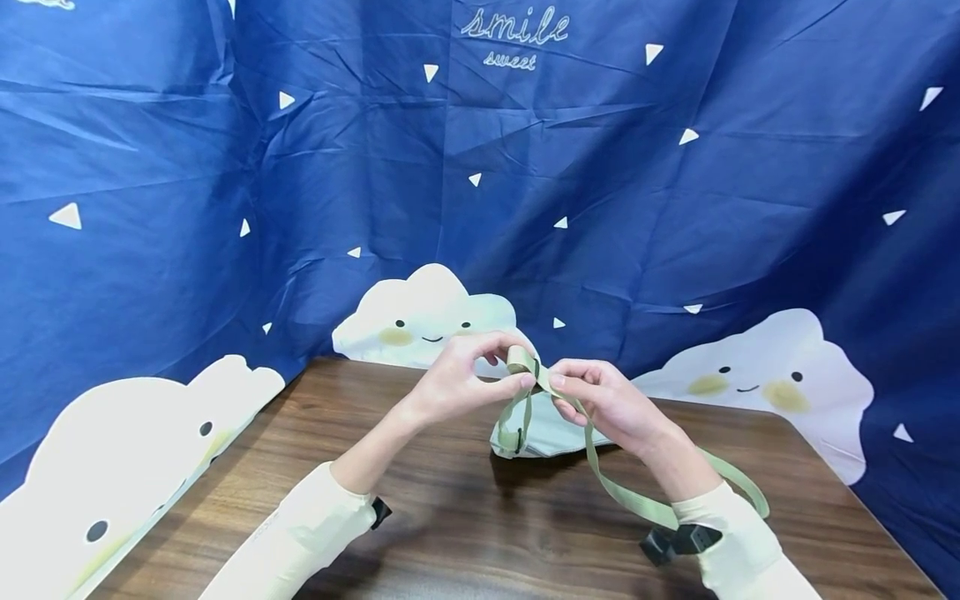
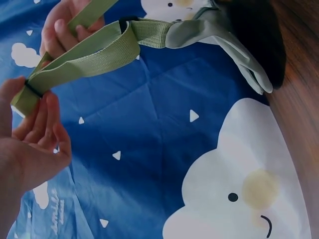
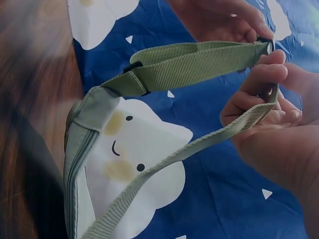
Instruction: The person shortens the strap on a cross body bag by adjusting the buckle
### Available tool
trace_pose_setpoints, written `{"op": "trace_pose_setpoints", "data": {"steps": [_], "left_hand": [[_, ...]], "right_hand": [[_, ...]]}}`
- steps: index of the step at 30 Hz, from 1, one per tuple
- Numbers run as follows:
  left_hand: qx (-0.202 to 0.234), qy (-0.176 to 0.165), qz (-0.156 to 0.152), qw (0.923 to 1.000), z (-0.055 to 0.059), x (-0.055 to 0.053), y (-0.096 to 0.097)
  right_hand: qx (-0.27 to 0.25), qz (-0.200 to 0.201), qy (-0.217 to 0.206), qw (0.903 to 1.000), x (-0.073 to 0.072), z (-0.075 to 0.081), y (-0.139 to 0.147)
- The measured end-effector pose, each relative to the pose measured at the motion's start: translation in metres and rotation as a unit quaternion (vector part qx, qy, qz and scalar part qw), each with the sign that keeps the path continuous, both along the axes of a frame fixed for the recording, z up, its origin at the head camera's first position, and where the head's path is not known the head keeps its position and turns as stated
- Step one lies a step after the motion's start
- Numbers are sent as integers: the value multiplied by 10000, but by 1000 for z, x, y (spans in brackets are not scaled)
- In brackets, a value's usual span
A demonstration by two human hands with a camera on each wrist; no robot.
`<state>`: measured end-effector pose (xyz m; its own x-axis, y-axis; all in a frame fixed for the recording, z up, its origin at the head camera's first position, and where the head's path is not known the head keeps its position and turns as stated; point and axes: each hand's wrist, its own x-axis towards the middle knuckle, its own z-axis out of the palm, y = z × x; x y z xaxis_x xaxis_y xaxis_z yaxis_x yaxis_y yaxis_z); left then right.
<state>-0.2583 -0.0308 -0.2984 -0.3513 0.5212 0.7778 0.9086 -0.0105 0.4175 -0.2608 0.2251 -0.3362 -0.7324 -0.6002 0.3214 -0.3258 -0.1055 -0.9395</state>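
A green webbing strap (image 1: 630,497) is held up between both hands over the table. My left hand (image 1: 452,379) pinches it at a dark slide buckle (image 2: 33,88), where the webbing folds into a loop. Close beside the buckle, my right hand (image 1: 611,404) pinches the strap between thumb and fingers. From there a length hangs down and curves under the right forearm. The strap's other end joins a pale grey-green zippered bag (image 1: 551,435) at a second dark ring (image 3: 133,66). The bag rests on the table behind the hands, partly hidden by them.
The dark wood-grain table (image 1: 442,517) reaches back to a blue curtain (image 1: 360,150) printed with clouds and white triangles. Dark camera mounts sit on both wrists, the right mount (image 1: 678,542) close to the hanging strap.
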Motion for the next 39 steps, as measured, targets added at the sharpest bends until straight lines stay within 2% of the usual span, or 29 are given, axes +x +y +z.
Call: {"op": "trace_pose_setpoints", "data": {"steps": [3, 5, 12, 15, 20, 23, 26, 30, 34, 36, 39], "left_hand": [[-1, 86, -115, 9999, -1, -1, 2], [-42, 134, -135, 9998, -6, -7, 3], [-339, 122, 108, 9993, -24, -29, 6], [-403, 182, 72, 9990, -27, -32, 6], [-510, 377, -197, 9978, -28, -32, 8], [-575, 302, -212, 9977, -29, -32, 9], [-719, 48, -109, 9973, -30, -32, 9], [-1013, -129, 56, 9948, -31, -33, 9], [-1231, -86, -26, 9924, -32, -32, 9], [-1343, -50, -86, 9909, -33, -32, 10], [-1552, 84, 20, 9878, -35, -33, 10]], "right_hand": [[-10, -15, 51, 10000, 1, 0, -3], [-24, -13, 85, 10000, 2, 0, -4], [-45, -24, -3, 10000, 5, 2, -8], [-8, -40, -142, 9999, 5, 2, -8], [137, -128, -328, 9993, 6, 3, -9], [92, -239, -395, 9989, 6, 3, -10], [-155, -263, -595, 9978, 8, 6, -11], [-574, -81, -774, 9953, 8, 6, -10], [-1160, 222, -726, 9903, 7, 7, -8], [-1528, 432, -733, 9846, 6, 9, -6], [-1929, 731, -797, 9752, 5, 12, -1]]}}
